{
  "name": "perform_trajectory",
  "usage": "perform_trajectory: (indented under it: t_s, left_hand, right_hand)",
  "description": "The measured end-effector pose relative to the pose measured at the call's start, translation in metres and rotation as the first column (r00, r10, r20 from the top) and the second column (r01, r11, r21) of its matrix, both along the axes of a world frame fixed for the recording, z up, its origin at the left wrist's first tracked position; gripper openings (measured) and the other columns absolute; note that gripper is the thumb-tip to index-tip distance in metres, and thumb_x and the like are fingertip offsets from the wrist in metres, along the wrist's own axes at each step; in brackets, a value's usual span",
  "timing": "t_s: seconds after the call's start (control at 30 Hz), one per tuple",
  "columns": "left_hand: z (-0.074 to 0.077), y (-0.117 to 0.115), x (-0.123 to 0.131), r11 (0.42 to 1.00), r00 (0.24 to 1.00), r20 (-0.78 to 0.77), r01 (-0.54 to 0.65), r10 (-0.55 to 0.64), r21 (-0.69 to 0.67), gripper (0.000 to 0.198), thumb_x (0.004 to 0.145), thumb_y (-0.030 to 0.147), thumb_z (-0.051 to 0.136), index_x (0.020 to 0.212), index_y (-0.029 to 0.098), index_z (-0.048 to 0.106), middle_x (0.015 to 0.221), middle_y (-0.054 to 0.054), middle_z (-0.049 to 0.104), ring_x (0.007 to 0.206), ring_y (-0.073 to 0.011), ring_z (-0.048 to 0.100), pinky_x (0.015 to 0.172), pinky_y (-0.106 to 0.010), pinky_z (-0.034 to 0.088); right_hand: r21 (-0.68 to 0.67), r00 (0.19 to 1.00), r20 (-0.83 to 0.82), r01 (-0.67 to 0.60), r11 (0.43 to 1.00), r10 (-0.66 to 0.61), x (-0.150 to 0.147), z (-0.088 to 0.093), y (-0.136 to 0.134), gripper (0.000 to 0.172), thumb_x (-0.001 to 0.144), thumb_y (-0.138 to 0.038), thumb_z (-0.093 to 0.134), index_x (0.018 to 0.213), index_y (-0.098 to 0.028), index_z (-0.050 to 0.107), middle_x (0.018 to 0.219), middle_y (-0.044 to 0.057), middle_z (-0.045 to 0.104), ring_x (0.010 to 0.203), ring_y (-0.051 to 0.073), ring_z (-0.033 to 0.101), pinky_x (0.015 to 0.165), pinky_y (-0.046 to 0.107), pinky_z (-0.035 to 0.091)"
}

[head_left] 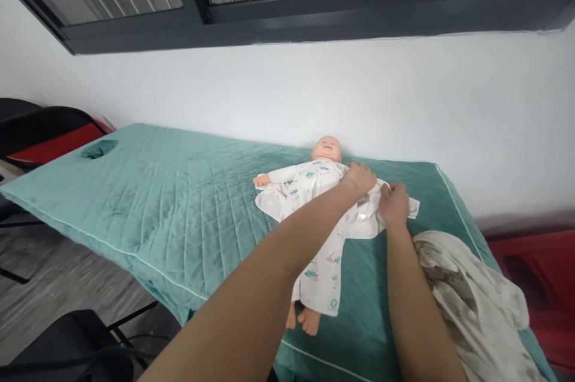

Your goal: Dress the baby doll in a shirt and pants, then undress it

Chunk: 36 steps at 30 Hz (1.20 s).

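Observation:
A baby doll (327,147) lies on its back, its head towards the wall. It wears white printed trousers (324,274) and a white printed baby top (309,184), part of which spreads out on both sides. One doll arm, in a white sleeve, stretches to the left. At the doll's other shoulder, my left hand (360,178) is closed on the top, its fingertips partly hidden. My right hand (394,203) grips the white sleeve fabric just to the right, fingers curled round it. The doll's arm on that side is hidden by cloth and hands.
The doll rests on a bed with a green quilted cover (188,190) and a face hole (99,149) at the far left. A crumpled pale patterned cloth (471,298) lies near the right edge. Chairs stand around, including a red one (539,286). A white wall (202,91) and barred window rise behind.

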State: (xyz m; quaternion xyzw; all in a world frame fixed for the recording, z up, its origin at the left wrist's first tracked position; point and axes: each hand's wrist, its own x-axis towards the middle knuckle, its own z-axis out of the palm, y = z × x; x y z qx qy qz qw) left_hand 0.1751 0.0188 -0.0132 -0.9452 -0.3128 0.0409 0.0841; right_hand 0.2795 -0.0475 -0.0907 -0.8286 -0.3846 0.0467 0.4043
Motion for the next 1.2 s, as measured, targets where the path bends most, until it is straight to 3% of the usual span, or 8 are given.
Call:
perform_trajectory:
  t_s: [0.3,0.57,0.87,1.03,1.2]
  left_hand:
    - [0.033,0.008,-0.027,0.999,0.999,-0.034,-0.006,0.008,0.054,0.036,0.091,0.013,0.051,0.126,0.01,0.06,0.127,-0.02,0.064,0.116,-0.0301,0.057,0.089,-0.043,0.043]
    - [0.047,0.013,-0.036,0.996,0.998,-0.067,0.013,-0.008,0.087,0.038,0.089,0.009,0.051,0.125,0.011,0.06,0.124,-0.019,0.064,0.114,-0.0287,0.057,0.087,-0.041,0.043]
    - [0.041,0.022,-0.042,0.995,0.999,-0.032,0.031,-0.028,0.092,0.036,0.089,0.012,0.053,0.124,0.011,0.06,0.122,-0.018,0.065,0.113,-0.0296,0.059,0.088,-0.042,0.045]
    - [0.031,0.024,-0.039,0.995,0.998,-0.027,0.057,-0.055,0.086,0.035,0.09,0.014,0.054,0.124,0.01,0.059,0.121,-0.018,0.065,0.112,-0.0307,0.06,0.086,-0.043,0.046]
    - [0.021,0.024,-0.037,0.995,0.998,-0.015,0.069,-0.068,0.066,0.034,0.09,0.016,0.054,0.124,0.01,0.058,0.121,-0.018,0.065,0.111,-0.0294,0.061,0.086,-0.041,0.045]
  right_hand:
    - [0.149,0.992,-0.125,-0.001,0.989,0.02,0.008,-0.005,0.002,0.027,0.086,-0.045,0.047,0.092,-0.02,0.054,0.094,0.011,0.065,0.086,0.025,0.057,0.079,0.036,0.043]
    - [0.192,0.985,-0.172,0.047,0.98,-0.014,0.009,-0.008,0.0,0.031,0.086,-0.053,0.048,0.089,-0.021,0.052,0.086,0.01,0.064,0.081,0.026,0.058,0.079,0.04,0.046]
    - [0.3,0.955,-0.296,0.105,0.948,-0.012,0.011,-0.008,0.005,0.031,0.078,-0.052,0.057,0.083,-0.021,0.055,0.083,0.008,0.066,0.081,0.024,0.058,0.082,0.039,0.049]
    - [0.449,0.867,-0.487,0.143,0.882,0.108,0.017,-0.012,0.012,0.031,0.062,-0.045,0.066,0.079,-0.02,0.058,0.079,0.006,0.067,0.077,0.022,0.063,0.077,0.039,0.054]
    - [0.57,0.774,-0.596,0.217,0.792,0.216,0.021,-0.016,0.015,0.027,0.057,-0.035,0.066,0.078,-0.02,0.057,0.087,0.006,0.071,0.084,0.023,0.07,0.081,0.04,0.057]
